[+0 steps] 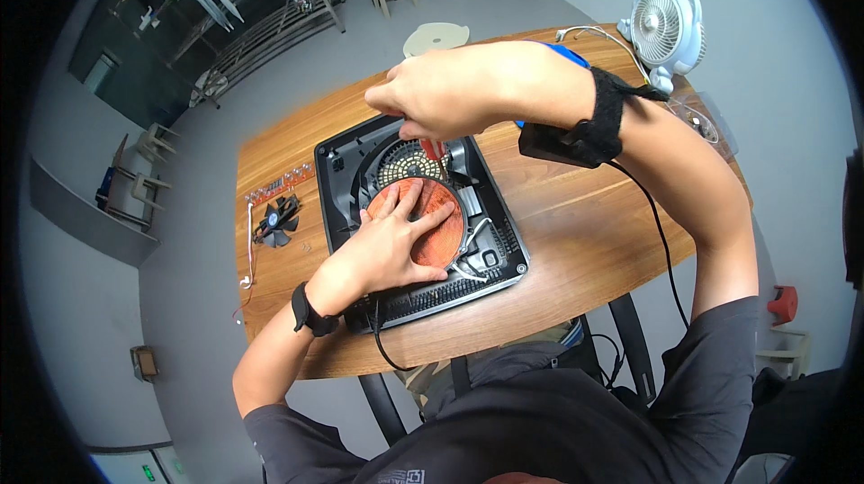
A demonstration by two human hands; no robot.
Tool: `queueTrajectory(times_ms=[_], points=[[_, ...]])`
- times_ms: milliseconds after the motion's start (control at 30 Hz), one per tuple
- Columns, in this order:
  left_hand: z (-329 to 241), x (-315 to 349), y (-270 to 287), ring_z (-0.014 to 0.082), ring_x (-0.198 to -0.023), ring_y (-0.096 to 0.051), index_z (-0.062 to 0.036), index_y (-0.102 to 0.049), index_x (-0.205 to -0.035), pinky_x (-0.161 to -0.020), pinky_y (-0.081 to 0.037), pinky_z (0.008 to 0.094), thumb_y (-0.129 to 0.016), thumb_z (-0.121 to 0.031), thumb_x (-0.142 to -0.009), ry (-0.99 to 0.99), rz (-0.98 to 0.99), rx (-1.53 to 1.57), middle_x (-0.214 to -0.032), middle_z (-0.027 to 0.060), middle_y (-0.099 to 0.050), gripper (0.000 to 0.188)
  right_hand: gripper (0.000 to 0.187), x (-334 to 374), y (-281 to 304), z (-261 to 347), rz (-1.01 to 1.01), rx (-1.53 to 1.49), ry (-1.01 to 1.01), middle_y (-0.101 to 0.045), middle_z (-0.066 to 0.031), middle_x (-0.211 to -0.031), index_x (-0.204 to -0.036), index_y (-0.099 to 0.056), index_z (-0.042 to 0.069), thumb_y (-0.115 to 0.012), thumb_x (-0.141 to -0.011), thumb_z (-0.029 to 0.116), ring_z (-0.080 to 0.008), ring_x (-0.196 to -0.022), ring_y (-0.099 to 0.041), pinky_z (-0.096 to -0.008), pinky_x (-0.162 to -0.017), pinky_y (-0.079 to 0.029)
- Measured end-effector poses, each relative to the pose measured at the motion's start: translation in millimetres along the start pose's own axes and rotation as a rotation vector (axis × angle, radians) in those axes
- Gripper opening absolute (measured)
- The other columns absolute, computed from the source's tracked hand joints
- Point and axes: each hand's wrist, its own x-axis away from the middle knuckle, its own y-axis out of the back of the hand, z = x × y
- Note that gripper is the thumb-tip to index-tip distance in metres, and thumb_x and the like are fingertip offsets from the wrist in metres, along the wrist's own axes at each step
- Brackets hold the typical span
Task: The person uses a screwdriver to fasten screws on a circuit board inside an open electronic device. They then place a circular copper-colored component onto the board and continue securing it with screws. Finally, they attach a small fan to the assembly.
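Observation:
A black, shallow appliance housing point(338, 205) lies open on the wooden table, its shape like the base of an induction cooker. Inside it is a round copper-coloured coil point(443, 241), and a round vent grille point(407, 163) shows just beyond. My left hand point(385, 246) lies on the coil with its fingers spread. Over the far edge of the coil, my right hand point(441, 97) is closed round a screwdriver point(434, 151) with a red handle. Its shaft points down at the coil's rim; the tip's exact contact is hard to make out. Pale wires point(475, 246) run beside the coil.
Left of the housing lie a black fan impeller point(278, 220) and an orange circuit strip point(281, 183). Tiny pieces point(307, 248) sit near the impeller. A white desk fan point(667, 27) stands at the far right corner. A black cable point(661, 223) hangs from my right wrist.

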Motion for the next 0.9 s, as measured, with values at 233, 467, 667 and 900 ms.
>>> queueTrajectory(times_ms=[233, 467, 667, 900], points=[[6, -1, -5, 0.0572, -0.148, -0.03, -0.0299, -0.047, -0.157, -0.111, -0.042, 0.07, -0.086, -0.063, -0.073, -0.024, -0.029, 0.004, -0.164, 0.0299, -0.029, 0.098, 0.037, -2, -10, -1, -0.089, 0.241, -0.093, -0.074, -0.026, -0.089, -0.116, -0.062, -0.009, -0.063, -0.1, 0.025, -0.0419, -0.084, -0.074, -0.0478, -0.074, -0.061], [0, -1, 1, 0.0578, -0.148, -0.03, -0.0304, -0.046, -0.158, -0.109, -0.042, 0.0721, -0.086, -0.063, -0.072, -0.001, 0.017, -0.004, -0.165, 0.0296, -0.027, 0.1, 0.052, 5, -16, -8, -0.099, 0.215, -0.089, -0.073, -0.0208, -0.103, -0.141, -0.051, -0.001, -0.063, -0.094, 0.017, -0.0364, -0.095, -0.074, -0.0477, -0.075, -0.059], [2, -2, 0, 0.061, -0.147, -0.029, -0.0308, -0.045, -0.158, -0.107, -0.04, 0.0749, -0.085, -0.062, -0.073, -0.004, 0.026, 0.034, -0.166, 0.03, -0.026, 0.1, 0.036, 3, -4, -2, 0.029, 0.133, -0.068, -0.071, -0.0269, -0.1, -0.126, -0.057, -0.005, -0.064, -0.098, 0.017, -0.0424, -0.092, -0.073, -0.0488, -0.08, -0.06], [9, -2, -8, 0.0595, -0.149, -0.027, -0.0314, -0.045, -0.158, -0.107, -0.04, 0.0757, -0.085, -0.062, -0.073, -0.034, -0.016, 0.046, -0.167, 0.0295, -0.025, 0.099, 0.039, 8, -2, 4, -0.024, 0.304, -0.192, -0.073, -0.0264, -0.105, -0.129, -0.059, -0.002, -0.062, -0.097, 0.02, -0.0437, -0.09, -0.073, -0.0495, -0.081, -0.061]])
